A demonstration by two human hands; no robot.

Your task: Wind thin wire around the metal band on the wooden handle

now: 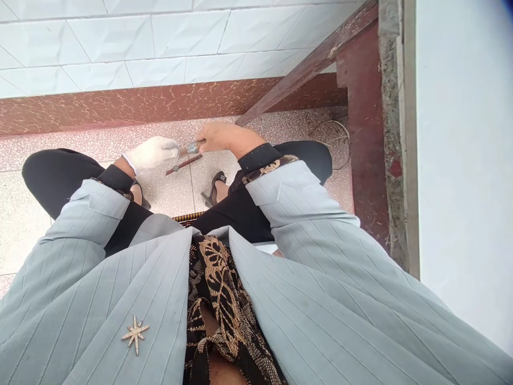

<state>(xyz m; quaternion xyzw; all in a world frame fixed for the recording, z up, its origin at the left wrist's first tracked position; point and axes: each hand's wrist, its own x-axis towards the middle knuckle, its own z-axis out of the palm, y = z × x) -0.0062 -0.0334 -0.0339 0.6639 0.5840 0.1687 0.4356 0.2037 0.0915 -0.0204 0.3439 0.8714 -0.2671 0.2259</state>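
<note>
My left hand [151, 154], in a white glove, is closed around the left end of a short brown stick [183, 153]. A band of silvery wire [193, 147] is wound around that stick between my hands. My bare right hand [219, 137] grips its right end, fingers curled. Just below slants a thinner reddish-brown rod [188, 162] with a small greyish band near its left part. Its upper end comes close to my right fingertips; whether they touch it, I cannot tell.
White tiles cover the wall [188, 37] ahead, above a red-brown skirting [120, 104]. A wooden brace [296, 64] slants down to the speckled floor [170, 192], from a dark red table leg [364, 107] at right. A thin cable [347, 137] loops beside my right knee.
</note>
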